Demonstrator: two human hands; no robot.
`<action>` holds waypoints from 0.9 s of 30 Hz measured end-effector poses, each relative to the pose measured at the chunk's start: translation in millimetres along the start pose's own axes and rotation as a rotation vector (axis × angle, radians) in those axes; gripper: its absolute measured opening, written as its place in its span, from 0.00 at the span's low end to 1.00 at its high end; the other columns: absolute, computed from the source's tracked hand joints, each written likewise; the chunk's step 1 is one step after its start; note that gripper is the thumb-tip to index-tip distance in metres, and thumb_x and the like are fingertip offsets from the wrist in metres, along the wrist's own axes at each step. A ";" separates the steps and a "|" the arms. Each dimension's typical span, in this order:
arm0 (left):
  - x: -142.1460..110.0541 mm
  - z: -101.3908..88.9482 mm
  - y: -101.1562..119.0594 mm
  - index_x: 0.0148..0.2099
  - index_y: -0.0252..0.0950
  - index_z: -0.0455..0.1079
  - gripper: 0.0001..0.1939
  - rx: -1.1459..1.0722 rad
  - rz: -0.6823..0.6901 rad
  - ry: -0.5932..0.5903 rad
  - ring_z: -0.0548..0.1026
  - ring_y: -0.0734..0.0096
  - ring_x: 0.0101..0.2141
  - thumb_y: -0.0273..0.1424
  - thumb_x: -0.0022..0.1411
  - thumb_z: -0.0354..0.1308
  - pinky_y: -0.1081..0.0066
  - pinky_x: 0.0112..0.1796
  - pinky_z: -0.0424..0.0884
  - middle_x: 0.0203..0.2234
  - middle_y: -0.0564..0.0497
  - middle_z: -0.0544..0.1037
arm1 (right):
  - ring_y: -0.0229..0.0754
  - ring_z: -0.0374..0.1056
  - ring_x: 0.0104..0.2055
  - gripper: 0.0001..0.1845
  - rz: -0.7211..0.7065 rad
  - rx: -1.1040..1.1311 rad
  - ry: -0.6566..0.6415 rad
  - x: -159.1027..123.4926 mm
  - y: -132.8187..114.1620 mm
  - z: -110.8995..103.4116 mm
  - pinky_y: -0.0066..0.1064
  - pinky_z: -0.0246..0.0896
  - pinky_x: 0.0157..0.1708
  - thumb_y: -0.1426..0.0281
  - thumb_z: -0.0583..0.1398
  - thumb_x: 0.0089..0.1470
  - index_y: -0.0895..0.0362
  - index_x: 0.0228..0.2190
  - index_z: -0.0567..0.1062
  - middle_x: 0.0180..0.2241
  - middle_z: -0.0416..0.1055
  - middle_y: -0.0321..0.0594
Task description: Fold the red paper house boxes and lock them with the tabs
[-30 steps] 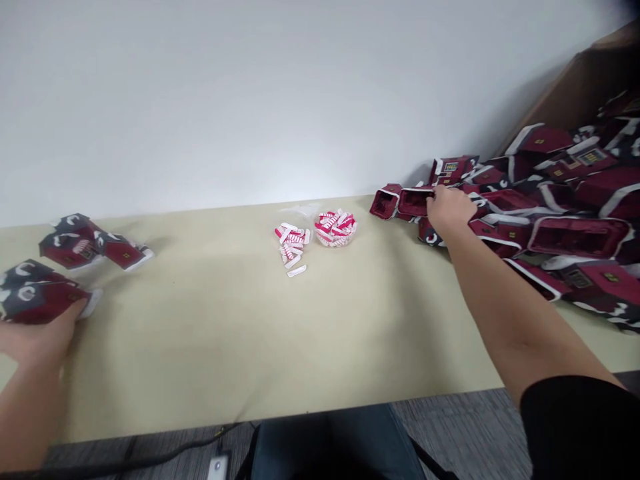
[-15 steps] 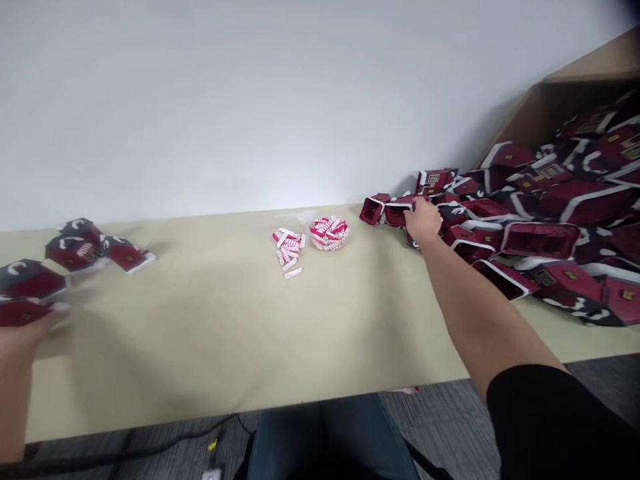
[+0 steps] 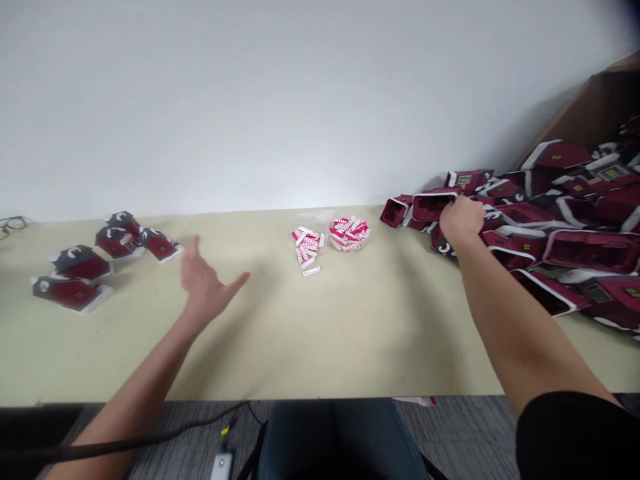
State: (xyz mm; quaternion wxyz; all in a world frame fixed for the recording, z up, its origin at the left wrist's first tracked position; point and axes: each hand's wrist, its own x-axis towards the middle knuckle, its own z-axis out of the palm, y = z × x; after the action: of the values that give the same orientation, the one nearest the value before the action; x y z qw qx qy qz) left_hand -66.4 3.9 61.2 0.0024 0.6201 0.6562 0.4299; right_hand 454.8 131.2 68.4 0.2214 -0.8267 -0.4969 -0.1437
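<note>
One hand at the pile, the other open over the table.
From where I stand, the right hand (image 3: pixel 463 219) is bent over the right end of an open-ended maroon piece (image 3: pixel 431 208), fingers closed on its rim, their tips mostly hidden, at the left edge of the maroon pile (image 3: pixel 557 157); the box (image 3: pixel 580 110) behind is cut off. The left hand (image 3: pixel 203 283), slightly blurred, is empty, thumb spread wide from the fingers, right of the house-shaped pieces (image 3: pixel 75 293). Striped strips (image 3: pixel 307 250) lie left of the filled clear bowl (image 3: pixel 349 243). Glasses (image 3: pixel 14 224), far left, are cut off too.
</note>
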 end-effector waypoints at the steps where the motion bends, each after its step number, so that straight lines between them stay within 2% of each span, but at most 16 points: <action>1: -5.1 7.5 18.1 0.70 0.34 0.42 0.63 -0.075 0.011 -0.087 0.45 0.34 0.67 0.50 0.41 0.71 0.40 0.64 0.42 0.67 0.32 0.48 | 0.56 0.72 0.42 0.26 0.009 0.008 0.025 -10.6 -2.4 -7.0 0.42 0.60 0.37 0.69 0.44 0.67 0.75 0.49 0.74 0.38 0.71 0.74; 2: -9.5 14.5 35.0 0.70 0.38 0.44 0.59 -0.169 -0.004 -0.178 0.49 0.35 0.66 0.49 0.44 0.71 0.39 0.63 0.44 0.67 0.34 0.49 | 0.55 0.72 0.43 0.25 0.001 0.024 0.053 -23.5 -6.3 -14.4 0.41 0.61 0.39 0.68 0.44 0.67 0.70 0.52 0.73 0.40 0.73 0.69; 4: -16.7 27.4 65.0 0.68 0.43 0.51 0.51 -0.376 -0.090 -0.351 0.57 0.38 0.63 0.48 0.47 0.70 0.41 0.61 0.51 0.65 0.37 0.55 | 0.55 0.71 0.46 0.26 -0.131 0.080 0.111 -54.9 -18.3 -29.7 0.42 0.62 0.44 0.67 0.46 0.66 0.64 0.59 0.68 0.44 0.74 0.62; 6: -22.3 40.1 90.2 0.63 0.44 0.59 0.43 -0.576 -0.206 -0.509 0.62 0.40 0.60 0.46 0.48 0.70 0.44 0.59 0.56 0.61 0.39 0.62 | 0.55 0.70 0.49 0.27 -0.302 0.149 0.091 -91.0 -35.1 -44.9 0.44 0.62 0.47 0.67 0.47 0.65 0.63 0.62 0.65 0.47 0.74 0.60; 9: -29.9 57.9 119.4 0.57 0.43 0.67 0.35 -0.849 -0.369 -0.673 0.66 0.39 0.57 0.45 0.48 0.71 0.47 0.55 0.61 0.55 0.40 0.70 | 0.53 0.69 0.51 0.26 -0.571 0.288 -0.048 -146.5 -65.1 -65.4 0.48 0.59 0.55 0.65 0.47 0.66 0.56 0.60 0.69 0.52 0.73 0.54; 12: -36.1 72.2 133.1 0.52 0.43 0.71 0.28 -1.020 -0.509 -0.735 0.68 0.40 0.56 0.46 0.50 0.69 0.49 0.53 0.62 0.51 0.43 0.75 | 0.51 0.70 0.50 0.23 -0.778 0.396 -0.200 -196.4 -93.7 -79.6 0.54 0.52 0.60 0.65 0.47 0.66 0.42 0.56 0.73 0.54 0.73 0.44; 15: -36.0 83.1 122.4 0.48 0.40 0.72 0.27 -1.042 -0.623 -0.774 0.72 0.44 0.52 0.46 0.49 0.70 0.51 0.51 0.66 0.47 0.43 0.78 | 0.51 0.69 0.50 0.24 -0.855 0.376 -0.243 -232.8 -112.7 -87.7 0.58 0.49 0.61 0.68 0.47 0.66 0.38 0.57 0.71 0.55 0.72 0.41; 16: -33.6 86.1 113.3 0.47 0.38 0.73 0.27 -1.055 -0.641 -0.757 0.74 0.46 0.50 0.44 0.47 0.71 0.52 0.50 0.67 0.45 0.42 0.79 | 0.52 0.68 0.51 0.25 -0.868 0.349 -0.244 -240.0 -116.3 -89.4 0.59 0.47 0.61 0.68 0.48 0.65 0.39 0.58 0.70 0.56 0.71 0.42; 18: -25.3 90.5 89.9 0.46 0.36 0.72 0.27 -1.109 -0.625 -0.642 0.77 0.51 0.46 0.38 0.43 0.74 0.54 0.50 0.69 0.42 0.43 0.80 | 0.54 0.67 0.52 0.26 -0.889 0.288 -0.262 -244.8 -120.8 -91.2 0.59 0.47 0.61 0.68 0.53 0.63 0.41 0.61 0.66 0.58 0.69 0.44; 20: -13.9 91.6 64.8 0.45 0.35 0.72 0.28 -1.169 -0.586 -0.470 0.78 0.55 0.44 0.33 0.40 0.75 0.56 0.51 0.69 0.40 0.45 0.80 | 0.57 0.67 0.52 0.30 -0.872 0.223 -0.307 -236.3 -124.2 -89.1 0.57 0.49 0.59 0.66 0.58 0.60 0.44 0.62 0.64 0.57 0.69 0.47; 22: -2.9 88.4 43.9 0.45 0.35 0.73 0.27 -1.236 -0.550 -0.359 0.78 0.56 0.45 0.33 0.40 0.74 0.58 0.53 0.69 0.41 0.47 0.80 | 0.57 0.68 0.52 0.26 -0.804 0.145 -0.376 -218.2 -129.9 -81.0 0.54 0.53 0.57 0.66 0.59 0.60 0.48 0.60 0.68 0.55 0.72 0.49; 24: 4.6 82.3 30.3 0.46 0.36 0.73 0.27 -1.320 -0.522 -0.333 0.76 0.54 0.49 0.36 0.43 0.73 0.57 0.55 0.69 0.44 0.47 0.80 | 0.56 0.69 0.52 0.20 -0.754 0.082 -0.460 -197.9 -139.0 -66.2 0.50 0.57 0.54 0.67 0.56 0.62 0.51 0.54 0.73 0.51 0.74 0.49; 27: 6.6 73.9 22.7 0.49 0.37 0.73 0.28 -1.419 -0.514 -0.396 0.73 0.49 0.55 0.40 0.45 0.70 0.54 0.58 0.68 0.49 0.46 0.78 | 0.54 0.68 0.53 0.18 -0.840 0.106 -0.556 -177.9 -157.0 -37.4 0.43 0.59 0.50 0.68 0.55 0.63 0.51 0.51 0.76 0.51 0.74 0.47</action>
State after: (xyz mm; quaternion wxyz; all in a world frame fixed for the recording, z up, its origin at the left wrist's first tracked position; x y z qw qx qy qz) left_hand -9.9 47.6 31.1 0.6152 0.3637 0.3346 0.6142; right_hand 232.4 41.4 54.2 0.0453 -0.5500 -0.8334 0.0306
